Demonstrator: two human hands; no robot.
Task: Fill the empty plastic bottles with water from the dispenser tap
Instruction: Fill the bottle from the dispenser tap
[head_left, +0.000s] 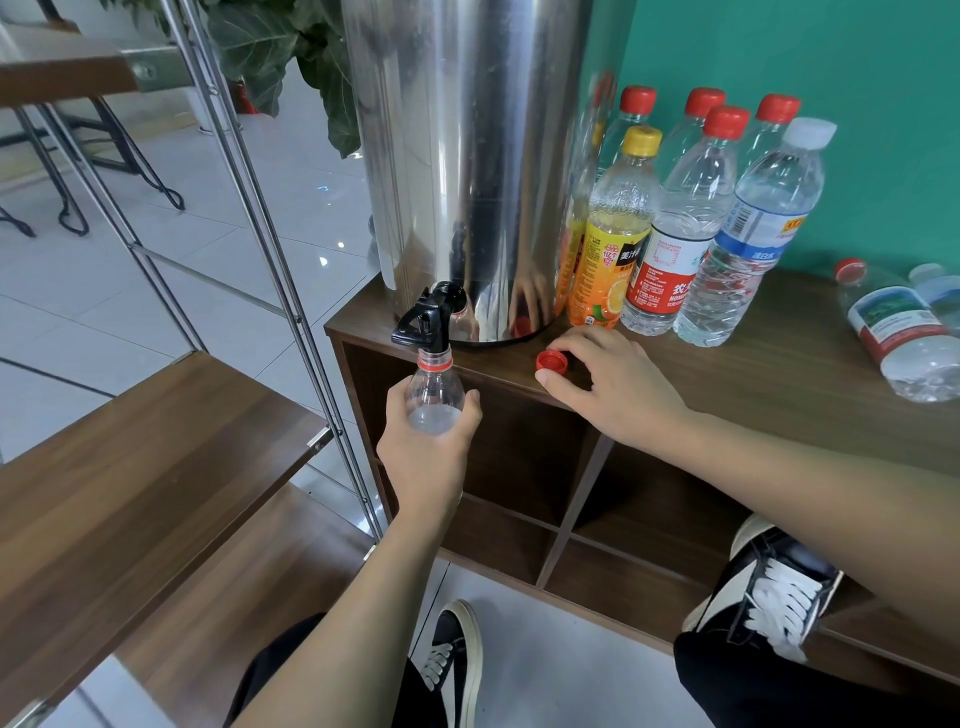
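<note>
The person has bare arms, black trousers (779, 686) and black shoes (774, 587) with white laces and pale cream soles.

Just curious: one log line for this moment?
left hand holds bottle under tap | right hand touches red cap

One steel dispenser (467, 156), six capped bottles standing (691, 234), two lying (904, 332), one uncapped bottle (435, 389), one loose red cap (552, 360).

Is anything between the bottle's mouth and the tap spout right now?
Nothing visible. The left hand holds the open bottle with its mouth right under the black tap. The red cap lies off to the side on the cabinet top, at the right hand.
</note>
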